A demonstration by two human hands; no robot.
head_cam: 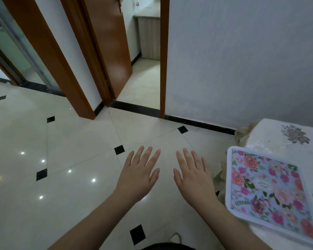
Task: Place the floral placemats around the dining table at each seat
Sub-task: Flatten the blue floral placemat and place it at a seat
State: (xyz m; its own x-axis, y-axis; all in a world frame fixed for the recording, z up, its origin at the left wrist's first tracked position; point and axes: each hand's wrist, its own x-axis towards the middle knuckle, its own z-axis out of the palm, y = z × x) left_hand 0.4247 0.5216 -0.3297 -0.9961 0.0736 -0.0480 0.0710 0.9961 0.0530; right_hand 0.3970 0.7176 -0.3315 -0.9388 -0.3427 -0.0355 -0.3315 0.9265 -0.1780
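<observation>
A floral placemat with a white border lies flat on the dining table at the right edge of the view, near the table's corner. The table wears a pale cloth with a flower print. My left hand and my right hand are held out side by side over the floor, palms down, fingers straight and spread. Neither hand holds anything. Both hands are left of the table and apart from the placemat.
Glossy cream floor tiles with small black diamonds fill the left and middle. An open brown door leads into another room straight ahead. A white wall runs behind the table. A sliding glass door stands at far left.
</observation>
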